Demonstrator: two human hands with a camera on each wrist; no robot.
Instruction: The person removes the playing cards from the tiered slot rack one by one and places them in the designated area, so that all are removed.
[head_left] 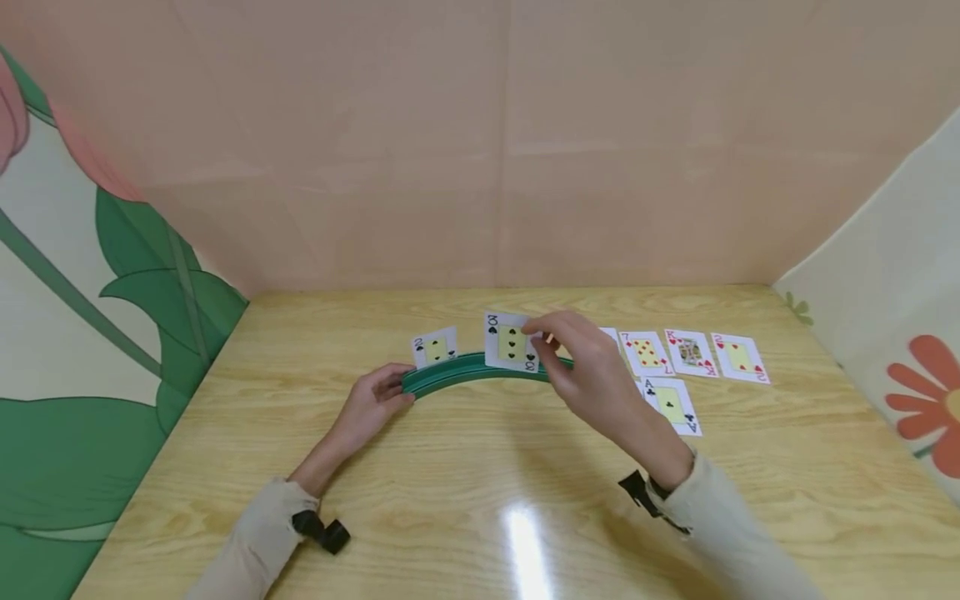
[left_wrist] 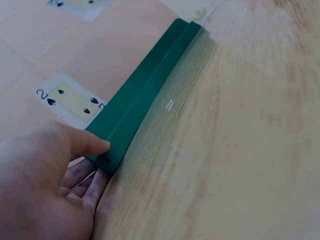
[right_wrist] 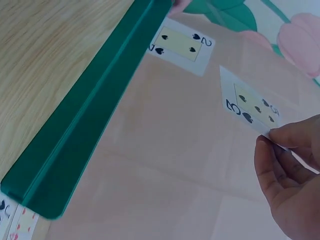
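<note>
A curved green playing-card holder [head_left: 450, 372] lies on the table. My left hand [head_left: 375, 400] grips its left end, the thumb [left_wrist: 92, 142] on the near face and other fingers at the end and underside. The two of spades [head_left: 435, 347] stands in the holder near that end, leaning back. My right hand [head_left: 588, 362] pinches the three of spades [right_wrist: 250, 102] by its edge between thumb and fingertips. In the right wrist view this card is apart from the holder, to the right of the two of spades in the head view. The right hand hides the holder's right end.
Face up at the right lie the seven of diamonds [head_left: 645, 354], the king of hearts [head_left: 692, 353], the two of hearts [head_left: 740, 358] and the ace of clubs [head_left: 671, 406]. Another card is partly hidden behind the right hand. A pink backdrop [head_left: 510, 167] rises behind the wooden table [head_left: 420, 500].
</note>
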